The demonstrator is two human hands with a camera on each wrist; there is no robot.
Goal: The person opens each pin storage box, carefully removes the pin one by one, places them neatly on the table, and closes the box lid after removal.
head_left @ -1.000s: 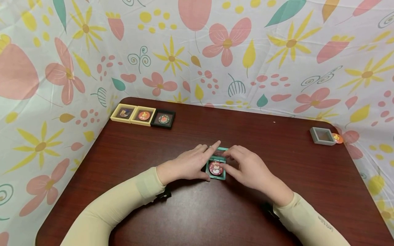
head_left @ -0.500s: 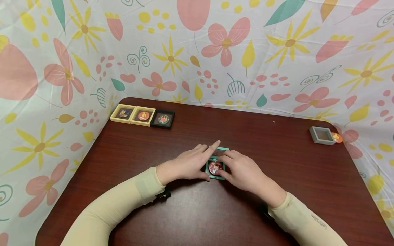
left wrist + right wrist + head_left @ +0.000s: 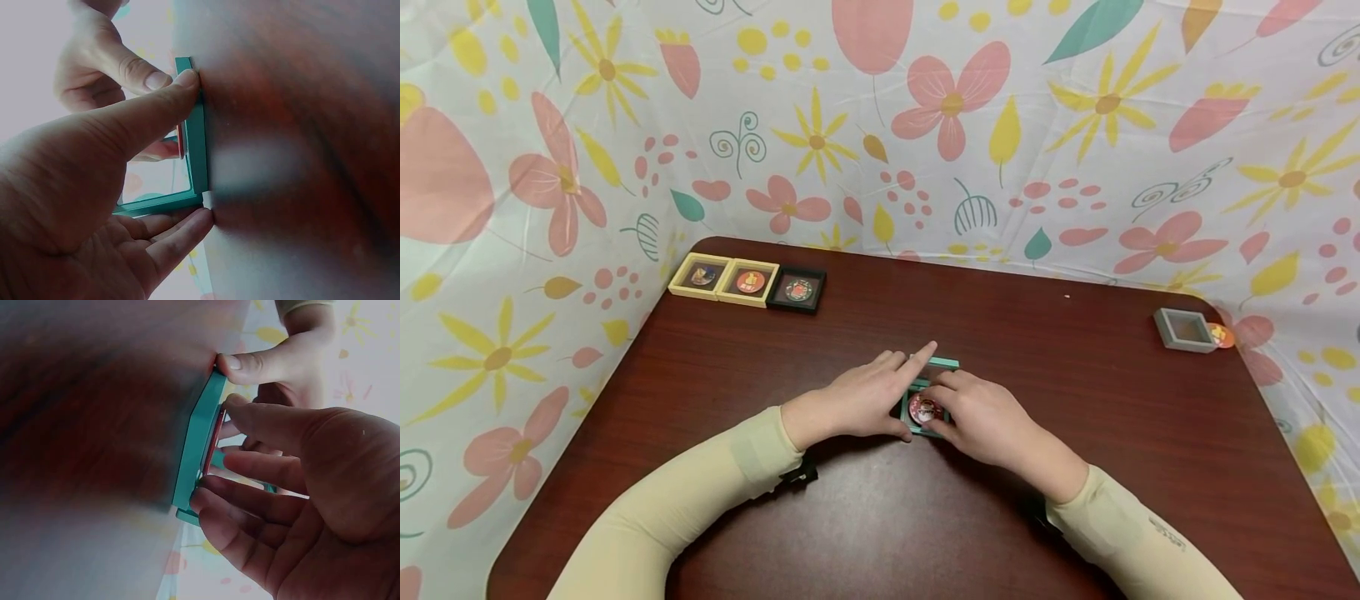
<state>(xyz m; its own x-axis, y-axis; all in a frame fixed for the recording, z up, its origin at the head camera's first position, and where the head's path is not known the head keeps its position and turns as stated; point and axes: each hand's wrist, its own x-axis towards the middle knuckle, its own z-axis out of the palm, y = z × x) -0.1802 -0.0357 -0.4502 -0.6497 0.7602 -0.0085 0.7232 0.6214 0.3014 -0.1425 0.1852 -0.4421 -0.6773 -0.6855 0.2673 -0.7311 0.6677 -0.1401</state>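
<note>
A small teal hinged display frame stands opened on the table in front of me, its clear lid raised on the far side. In its base lies a round red badge with a pale picture. My left hand holds the frame, thumb on the near left of the base and fingers behind the lid side. My right hand pinches the badge, its thumb at the near rim and fingertips at the far rim. Seen from the right wrist, the badge sits slightly above the frame wall.
At the back left, two pale yellow frames and a black frame stand in a row, each with a badge inside. A grey frame lies at the right, beside an orange badge. Patterned cloth surrounds the brown table.
My right hand has moved left over the frame, and its thumb and fingers have come onto the badge's rim. The left hand has stayed in place.
</note>
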